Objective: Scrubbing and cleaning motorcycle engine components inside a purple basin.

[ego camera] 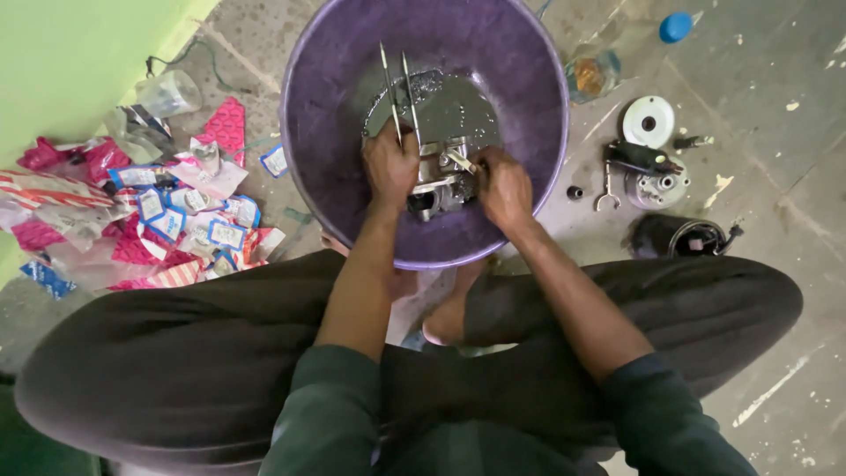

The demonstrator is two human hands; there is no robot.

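red-and-blue packets [167, 225] left of basin [326, 115]

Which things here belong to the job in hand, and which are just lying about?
In hand:
- purple basin
- metal part, held by left hand and right hand
- two long rods

Lying about:
- torn wrappers
- white disc
- grey housing
- black coil part
- blue-capped bottle
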